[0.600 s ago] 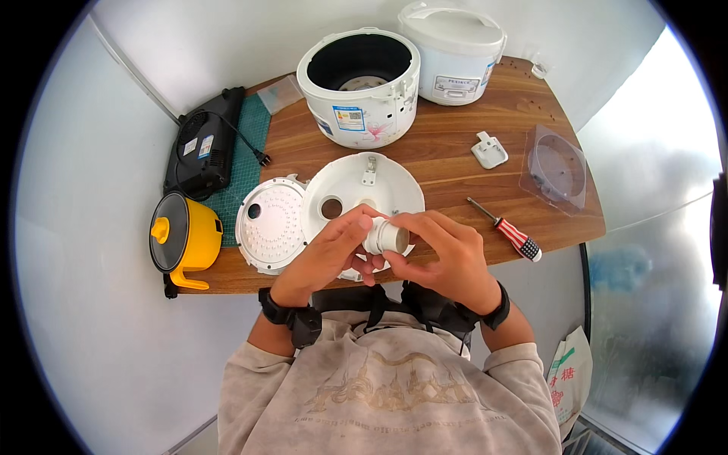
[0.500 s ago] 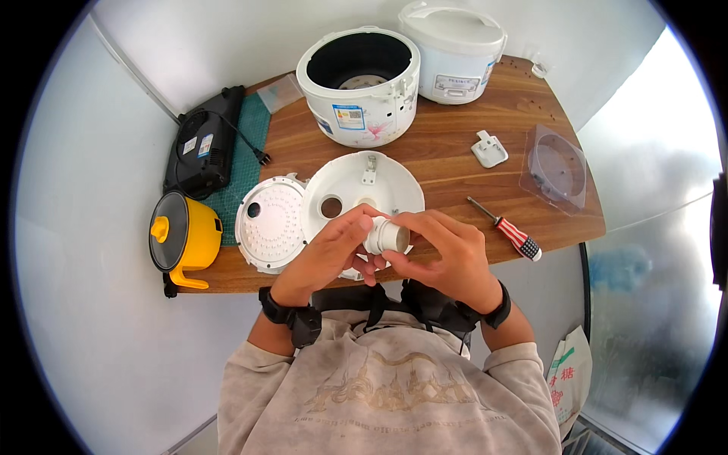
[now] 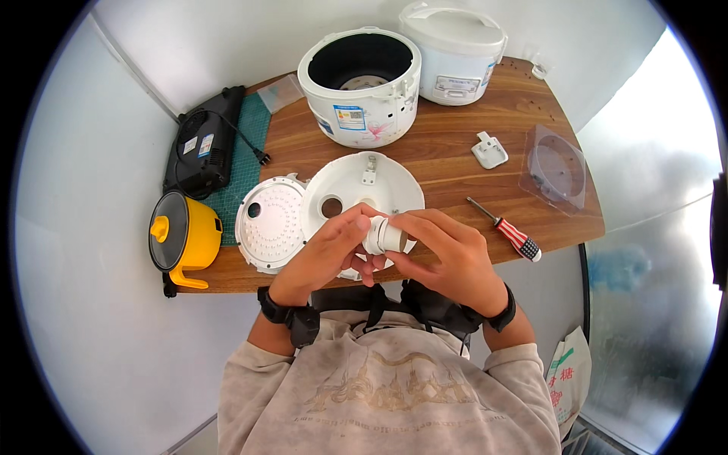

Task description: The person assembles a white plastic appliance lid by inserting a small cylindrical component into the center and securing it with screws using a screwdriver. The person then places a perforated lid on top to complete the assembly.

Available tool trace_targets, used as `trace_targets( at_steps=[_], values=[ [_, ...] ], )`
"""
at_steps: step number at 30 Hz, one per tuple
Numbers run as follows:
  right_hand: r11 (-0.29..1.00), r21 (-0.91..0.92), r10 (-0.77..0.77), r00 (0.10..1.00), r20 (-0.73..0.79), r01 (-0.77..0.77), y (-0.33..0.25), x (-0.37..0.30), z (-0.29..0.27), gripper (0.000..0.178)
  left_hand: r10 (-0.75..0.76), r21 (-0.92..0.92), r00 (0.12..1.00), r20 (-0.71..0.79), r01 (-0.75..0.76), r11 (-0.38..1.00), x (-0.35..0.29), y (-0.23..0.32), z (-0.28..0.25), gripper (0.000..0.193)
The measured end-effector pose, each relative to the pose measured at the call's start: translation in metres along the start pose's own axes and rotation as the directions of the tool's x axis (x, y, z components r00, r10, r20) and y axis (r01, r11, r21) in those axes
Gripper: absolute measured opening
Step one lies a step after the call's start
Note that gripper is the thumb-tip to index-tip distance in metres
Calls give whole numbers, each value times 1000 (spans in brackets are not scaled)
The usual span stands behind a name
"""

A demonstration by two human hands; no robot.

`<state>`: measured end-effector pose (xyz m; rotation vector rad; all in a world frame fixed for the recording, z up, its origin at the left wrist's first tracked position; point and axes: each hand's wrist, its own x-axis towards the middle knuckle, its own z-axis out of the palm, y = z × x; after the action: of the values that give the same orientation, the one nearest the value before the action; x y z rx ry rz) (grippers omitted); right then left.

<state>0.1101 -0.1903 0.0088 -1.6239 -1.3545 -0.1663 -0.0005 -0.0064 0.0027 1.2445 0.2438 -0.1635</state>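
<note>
The person's two hands meet above the near right part of the dished white lid (image 3: 345,174), which lies inner side up on the bench (image 3: 447,178). Between them is a small white cylindrical part (image 3: 390,238), held up over that lid, its flat greyish end turned to the right. The left hand (image 3: 326,249) has its fingers wrapped around the part's left side. The right hand (image 3: 451,246) grasps it too, index finger on top and thumb below, near the greyish end. Black bands circle both wrists.

Just left of the dished lid, and touching or nearly touching it, lies a round perforated plate (image 3: 277,227) with a dark hole. Farther left of the lid stands a yellow pot (image 3: 199,243) with a dark cover and yellow knob. Beyond the pot, to the lid's far left, a black appliance (image 3: 203,155) with a cord and plug rests partly on a green mat (image 3: 254,125).

Directly behind the lid stands an open white cooker (image 3: 379,114) with a dark interior and flower print; behind the lid and to its right is a closed white cooker (image 3: 451,57). A screwdriver (image 3: 519,239) with a striped handle lies right of the lid, with a small white bracket (image 3: 491,154) farther back and a clear plastic tray (image 3: 557,163) farthest right of the three.
</note>
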Motion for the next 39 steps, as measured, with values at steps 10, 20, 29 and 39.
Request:
trace_targets(
  at_steps=[10,20,29,39],
  values=[
    [998,-6,62,998,16,-62,-1,-2,-1,41,15,34,999,28,-16,999,1,-3,-3,52],
    [990,90,101,994,40,-105,-2,1,-3,40,-2,-21,996,93,4,1000,0,-1,-6,39],
    [990,87,103,993,51,-107,-1,0,-2,40,-1,27,999,51,0,1000,0,-7,-7,50],
    [994,85,64,995,82,-71,-4,1,-11,45,-12,-44,995,100,16,999,-1,-2,-5,45]
  ],
)
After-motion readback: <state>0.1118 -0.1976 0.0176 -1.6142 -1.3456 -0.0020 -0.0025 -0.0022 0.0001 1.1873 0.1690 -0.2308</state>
